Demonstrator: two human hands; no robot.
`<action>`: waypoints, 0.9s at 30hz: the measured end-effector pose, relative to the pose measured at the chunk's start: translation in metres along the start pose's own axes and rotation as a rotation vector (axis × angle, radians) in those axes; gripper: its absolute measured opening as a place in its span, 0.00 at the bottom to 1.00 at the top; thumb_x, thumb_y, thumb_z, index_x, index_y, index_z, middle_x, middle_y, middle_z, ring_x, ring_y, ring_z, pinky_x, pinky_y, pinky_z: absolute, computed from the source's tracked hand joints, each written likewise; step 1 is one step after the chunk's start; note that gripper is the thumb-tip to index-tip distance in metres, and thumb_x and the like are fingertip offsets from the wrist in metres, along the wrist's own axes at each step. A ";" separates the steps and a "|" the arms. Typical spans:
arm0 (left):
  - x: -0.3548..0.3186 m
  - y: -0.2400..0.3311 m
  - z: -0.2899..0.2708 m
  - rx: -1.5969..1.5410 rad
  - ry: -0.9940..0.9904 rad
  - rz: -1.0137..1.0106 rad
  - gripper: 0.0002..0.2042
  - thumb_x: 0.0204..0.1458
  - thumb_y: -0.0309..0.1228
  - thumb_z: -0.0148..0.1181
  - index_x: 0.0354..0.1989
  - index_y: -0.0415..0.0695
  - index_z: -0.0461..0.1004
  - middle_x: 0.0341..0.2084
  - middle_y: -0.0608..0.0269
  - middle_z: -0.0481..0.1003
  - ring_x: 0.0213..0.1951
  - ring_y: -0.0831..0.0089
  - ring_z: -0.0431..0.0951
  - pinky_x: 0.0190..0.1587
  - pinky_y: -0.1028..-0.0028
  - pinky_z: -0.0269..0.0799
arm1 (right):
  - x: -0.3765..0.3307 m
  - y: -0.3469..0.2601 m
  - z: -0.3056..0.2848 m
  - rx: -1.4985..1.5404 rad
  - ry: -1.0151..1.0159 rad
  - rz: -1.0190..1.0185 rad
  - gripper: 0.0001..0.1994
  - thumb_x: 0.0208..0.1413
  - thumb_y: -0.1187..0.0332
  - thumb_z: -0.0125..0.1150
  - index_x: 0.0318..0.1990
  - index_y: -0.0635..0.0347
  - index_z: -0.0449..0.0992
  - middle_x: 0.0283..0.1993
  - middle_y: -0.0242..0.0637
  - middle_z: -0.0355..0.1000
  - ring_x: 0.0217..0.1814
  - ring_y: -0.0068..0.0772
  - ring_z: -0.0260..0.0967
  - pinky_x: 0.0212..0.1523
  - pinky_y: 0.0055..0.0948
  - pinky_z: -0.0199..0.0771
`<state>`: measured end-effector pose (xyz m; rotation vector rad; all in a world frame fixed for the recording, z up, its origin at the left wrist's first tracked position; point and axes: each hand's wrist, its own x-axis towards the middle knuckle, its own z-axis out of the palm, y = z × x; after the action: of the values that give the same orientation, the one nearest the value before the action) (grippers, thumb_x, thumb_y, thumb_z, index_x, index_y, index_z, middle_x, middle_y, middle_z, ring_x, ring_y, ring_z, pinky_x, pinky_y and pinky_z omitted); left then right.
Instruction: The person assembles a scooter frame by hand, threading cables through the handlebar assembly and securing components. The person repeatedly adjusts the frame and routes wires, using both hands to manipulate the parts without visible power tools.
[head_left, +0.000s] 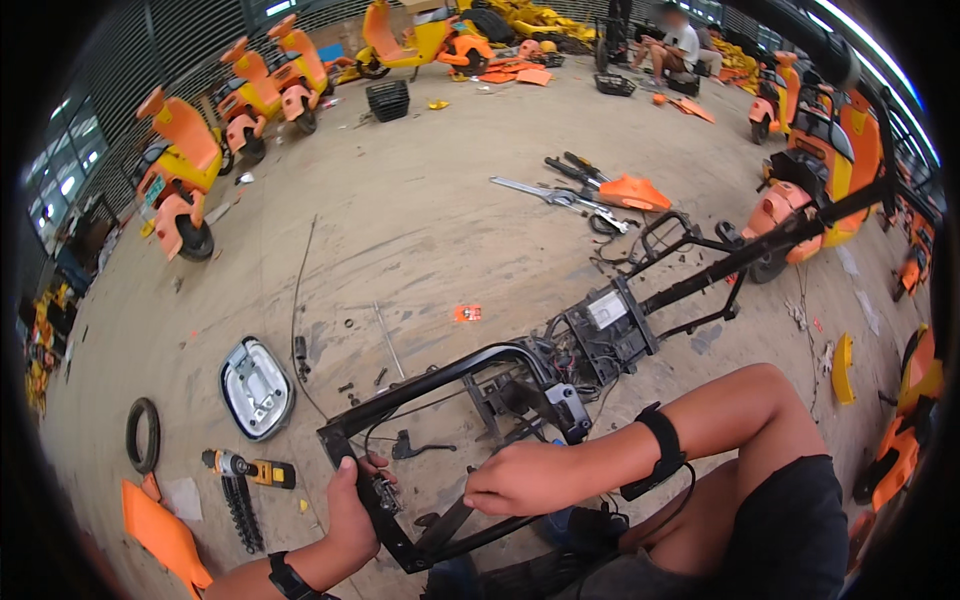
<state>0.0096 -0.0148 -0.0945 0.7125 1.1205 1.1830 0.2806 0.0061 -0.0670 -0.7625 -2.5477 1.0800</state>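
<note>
A black scooter frame point(430, 375) lies across the floor in front of me, its near end between my hands. My left hand point(350, 505) wraps round the end tube, thumb on the outer side and fingertips by a small metal fitting point(385, 492). My right hand point(520, 478) is closed, its fingers pinched beside a flat dark bar point(445, 525) at the near end; whatever they grip is hidden. A black brake lever point(420, 446) lies on the floor inside the frame. Farther along, a dark box with wiring point(605, 320) is mounted on the frame.
At left lie a yellow cordless power tool point(270, 473), a black spring shock absorber point(242, 512), a tyre point(143, 436), a white-and-black shell point(257, 390) and an orange panel point(165, 535). Fork parts point(560, 195) lie beyond the frame. Scooters point(185, 165) stand around; a person point(675, 48) sits far back.
</note>
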 end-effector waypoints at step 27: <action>-0.005 0.011 0.011 0.121 0.063 -0.060 0.24 0.63 0.58 0.47 0.36 0.46 0.67 0.38 0.61 0.73 0.35 0.69 0.76 0.38 0.68 0.76 | -0.007 0.004 -0.036 -0.009 0.146 0.108 0.15 0.60 0.61 0.56 0.29 0.67 0.77 0.25 0.55 0.73 0.31 0.61 0.73 0.36 0.52 0.73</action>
<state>0.0165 -0.0149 -0.0795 0.7330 1.2659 1.1007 0.3036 0.0257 -0.0453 -0.9545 -2.4152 1.0060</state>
